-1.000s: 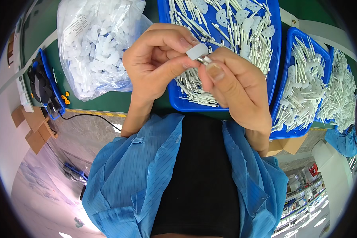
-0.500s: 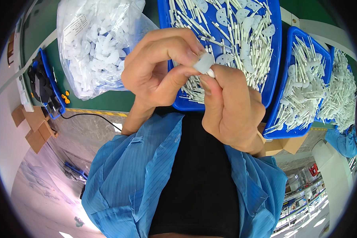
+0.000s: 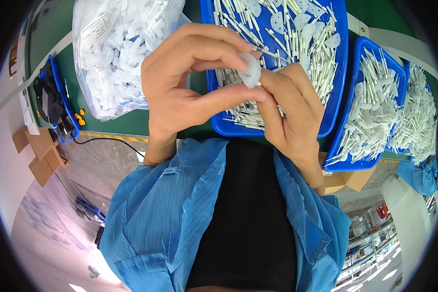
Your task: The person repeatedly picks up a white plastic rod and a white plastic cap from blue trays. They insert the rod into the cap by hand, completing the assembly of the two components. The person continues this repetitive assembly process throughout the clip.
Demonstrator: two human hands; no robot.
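In front of my chest, a small translucent white half-round plastic piece (image 3: 250,70) is held between my two hands. My left hand (image 3: 180,80) pinches it from the left, its index fingertip on the upper edge and its thumb stretched below. My right hand (image 3: 297,109) is closed against the right side of the piece, index finger and thumb near its lower end. A small white tip shows there; the right fingers hide the rest of it. Behind the hands lies a large blue tray (image 3: 344,58) with white sticks and more half-round pieces.
A clear plastic bag (image 3: 117,63) full of white pieces lies on the green table at left. Smaller blue trays (image 3: 332,158) of white sticks stand at right. Farther left are a blue bin (image 3: 58,92) with black items and several orange parts (image 3: 80,118). Cardboard boxes (image 3: 46,163) sit below.
The white piece has turned from lying broad side up to a more upright, edge-on tilt. My left thumb has stretched rightward beneath it, and my right hand has rotated.
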